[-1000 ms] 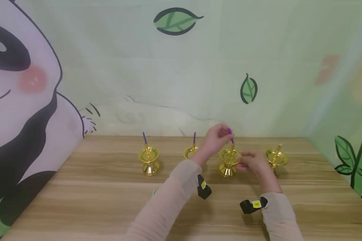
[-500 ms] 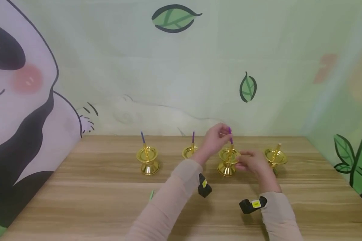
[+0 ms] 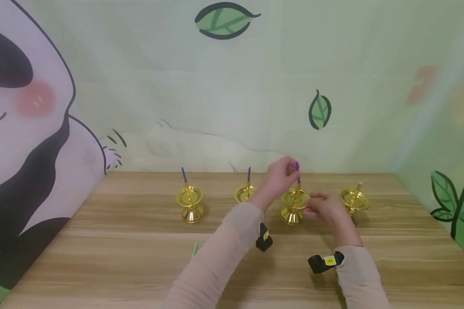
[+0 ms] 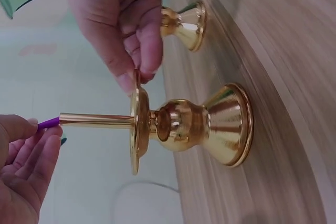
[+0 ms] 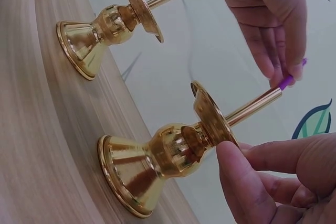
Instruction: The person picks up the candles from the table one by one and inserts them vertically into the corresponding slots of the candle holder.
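Note:
In the head view my left hand (image 3: pixel 280 176) pinches a thin purple stick (image 3: pixel 297 165) above a gold candle holder (image 3: pixel 292 216). The stick's lower end stands at the mouth of the holder's narrow tube (image 4: pixel 97 120), as the left wrist view shows. Thumb and fingers of my right hand (image 5: pixel 294 177) pinch the rim of this holder's dish (image 5: pixel 212 111). The holder's flared foot rests on the wooden table (image 3: pixel 139 240). Part of the stick is hidden behind the left fingers.
Left of the hands stand two matching holders, with a blue stick (image 3: pixel 183 174) and a purple stick (image 3: pixel 249 174); my forearm partly covers the second. Another holder (image 3: pixel 355 200) with a bare tube stands right. A green stick (image 3: pixel 195 249) lies partly behind the left sleeve.
The purple stick, leaning at first, stands a little more upright over the tube. The right hand keeps its grip on the dish rim. The view has shifted slightly.

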Available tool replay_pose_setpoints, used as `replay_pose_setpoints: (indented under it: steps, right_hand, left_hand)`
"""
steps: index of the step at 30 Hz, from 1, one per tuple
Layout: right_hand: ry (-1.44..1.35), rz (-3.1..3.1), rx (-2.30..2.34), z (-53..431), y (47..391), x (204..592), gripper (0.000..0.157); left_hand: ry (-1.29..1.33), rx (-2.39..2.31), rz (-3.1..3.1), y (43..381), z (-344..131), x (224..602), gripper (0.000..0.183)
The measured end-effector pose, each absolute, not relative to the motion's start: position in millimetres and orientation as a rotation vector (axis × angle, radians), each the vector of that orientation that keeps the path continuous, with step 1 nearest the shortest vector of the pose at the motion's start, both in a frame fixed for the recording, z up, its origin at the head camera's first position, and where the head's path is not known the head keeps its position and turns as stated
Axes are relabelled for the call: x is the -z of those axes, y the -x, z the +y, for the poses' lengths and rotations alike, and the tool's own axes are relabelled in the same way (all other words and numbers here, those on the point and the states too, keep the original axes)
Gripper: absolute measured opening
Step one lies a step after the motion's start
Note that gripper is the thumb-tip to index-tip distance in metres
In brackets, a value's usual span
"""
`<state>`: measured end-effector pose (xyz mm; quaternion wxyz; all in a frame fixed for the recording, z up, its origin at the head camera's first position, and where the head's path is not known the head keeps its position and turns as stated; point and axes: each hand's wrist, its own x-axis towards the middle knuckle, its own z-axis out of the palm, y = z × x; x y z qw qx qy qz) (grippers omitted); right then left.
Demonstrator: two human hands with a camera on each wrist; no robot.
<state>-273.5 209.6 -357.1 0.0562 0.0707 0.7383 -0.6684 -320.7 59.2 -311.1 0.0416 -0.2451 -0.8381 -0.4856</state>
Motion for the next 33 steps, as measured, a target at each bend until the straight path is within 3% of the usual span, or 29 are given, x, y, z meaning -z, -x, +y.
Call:
replay_pose_setpoints:
  steps: [17,33]
  right_hand:
    - [-0.203,2.257,2.011,210.0,273.6,357.9,0.053]
    - [-0.231,2.264,2.042,206.5,277.7,361.5,0.051]
  left_hand:
    - [0.911,1.013,-2.644,313.7,63.9,301.3,0.018]
    - [0.803,1.052,-2.557,307.7,62.1,314.5,0.018]
